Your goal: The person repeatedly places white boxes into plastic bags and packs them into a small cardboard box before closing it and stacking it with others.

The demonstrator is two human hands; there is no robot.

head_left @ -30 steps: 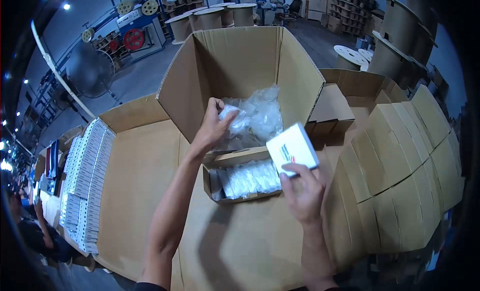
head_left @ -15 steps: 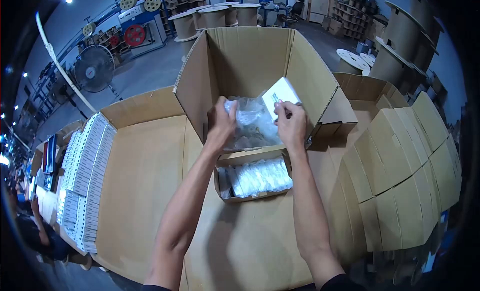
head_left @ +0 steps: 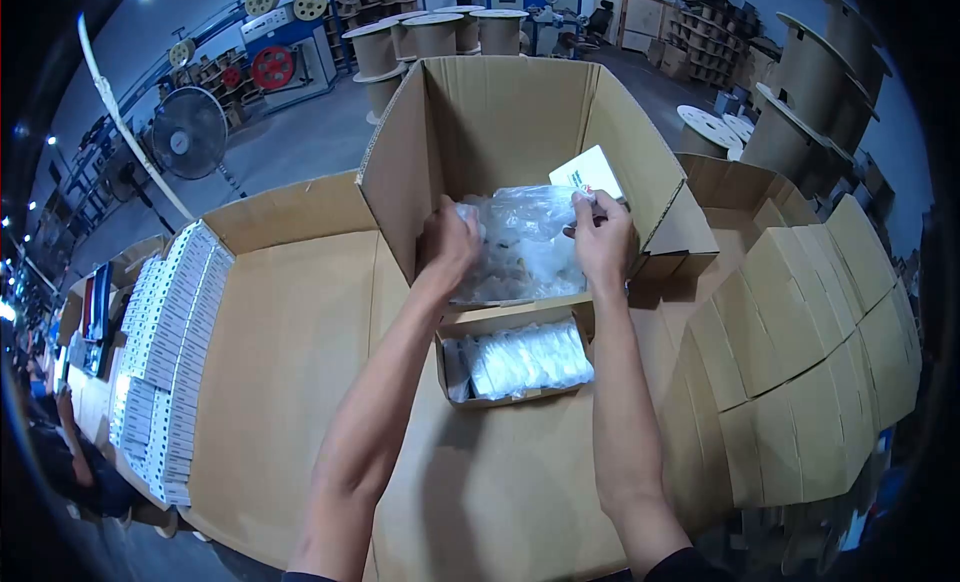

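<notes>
Inside the tall open cardboard box [head_left: 508, 122], a clear plastic bag [head_left: 535, 217] is spread between my two hands. My left hand [head_left: 450, 240] is closed on the bag's left side, against the box's left wall. On the right, the thumb and fingers of my right hand [head_left: 604, 240] pinch the bag's upper corner. A flat white packet [head_left: 592, 172] with small print shows just behind those fingers, its lower part hidden by bag and hand. More crumpled clear plastic fills the box below. In front sits a small cardboard tray [head_left: 520, 394] with a row of plastic-wrapped pieces [head_left: 530, 360].
Stacked white printed boxes [head_left: 170, 352] line the left side of the cardboard-covered table [head_left: 290, 382]. Folded brown cartons [head_left: 790, 352] lean in a row at right. Beyond stand large spools [head_left: 430, 34], a fan [head_left: 190, 132] and machines. A person [head_left: 75, 452] is at far left.
My right hand has shifted from gripping the white packet to pinching the bag's edge, and the bag is now drawn out between both hands. The packet sits farther back and right.
</notes>
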